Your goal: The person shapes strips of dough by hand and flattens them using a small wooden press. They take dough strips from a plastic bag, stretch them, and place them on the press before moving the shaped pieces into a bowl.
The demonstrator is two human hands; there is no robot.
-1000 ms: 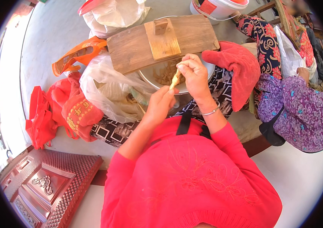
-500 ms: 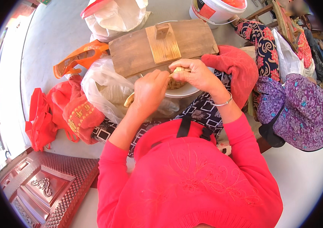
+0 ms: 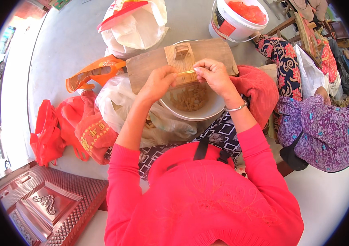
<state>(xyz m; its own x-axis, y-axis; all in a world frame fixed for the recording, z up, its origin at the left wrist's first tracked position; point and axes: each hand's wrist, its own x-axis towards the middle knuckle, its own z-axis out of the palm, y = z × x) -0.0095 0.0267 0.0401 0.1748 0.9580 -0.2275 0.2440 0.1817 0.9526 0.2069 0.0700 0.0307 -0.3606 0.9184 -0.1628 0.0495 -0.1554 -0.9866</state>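
Item one on my remote feed: a thin yellow strip point(image 3: 186, 72), stretched roughly level between two bare hands, above the near edge of a wooden board point(image 3: 147, 63). I log the left hand point(image 3: 160, 82) as pinching one end of it, and the right hand point(image 3: 214, 76), bracelet at the wrist, as pinching the other between thumb and fingers. Board: brown, lying across the far part of a white bowl point(image 3: 213, 100), a paler plank and upright block point(image 3: 181, 51) at its middle. Bowl contents: light-brown pieces point(image 3: 190, 98), kind unclear to me. Left of the bowl: a translucent plastic bag point(image 3: 115, 98), with an orange bag point(image 3: 96, 74) just beyond. Right of it: a red cloth point(image 3: 260, 88). Farther out I count a white sack point(image 3: 135, 35), a white bucket point(image 3: 225, 24) containing something orange-red, red bags point(image 3: 47, 133) at left, and a dark red embossed panel point(image 3: 47, 205) at lower left.
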